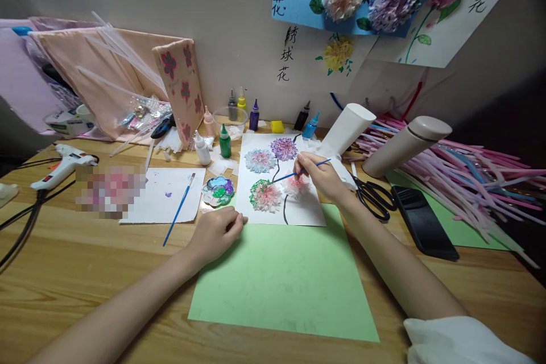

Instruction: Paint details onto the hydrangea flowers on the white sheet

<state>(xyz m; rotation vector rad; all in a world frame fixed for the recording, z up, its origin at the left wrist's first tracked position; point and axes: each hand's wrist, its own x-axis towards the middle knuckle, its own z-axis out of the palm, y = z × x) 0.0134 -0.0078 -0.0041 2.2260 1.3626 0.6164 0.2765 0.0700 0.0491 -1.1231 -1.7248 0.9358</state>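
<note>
My right hand (pixel 318 175) grips a thin blue paintbrush (pixel 289 175); its tip reaches the pink flower with green edges (pixel 265 195). That flower is one of several fluffy blooms on a white sheet (pixel 307 213), with a purple one (pixel 284 149) and a pale blue one (pixel 259 160) above it. Black stem lines run between them. My left hand (pixel 219 231) rests with curled fingers at the sheet's lower left corner; whether anything is in it I cannot make out. Just beyond it sits a paint palette (pixel 218 190) with green, blue and purple paint.
A second paintbrush (pixel 179 210) lies across white paper (pixel 149 210). Paint bottles (pixel 225 141) stand behind. To the left is a glue gun (pixel 63 165). On the right are black scissors (pixel 375 196), a phone (pixel 422 222), a thermos (pixel 405 145) and pink strips (pixel 460 176). Green paper (pixel 281 278) lies in front.
</note>
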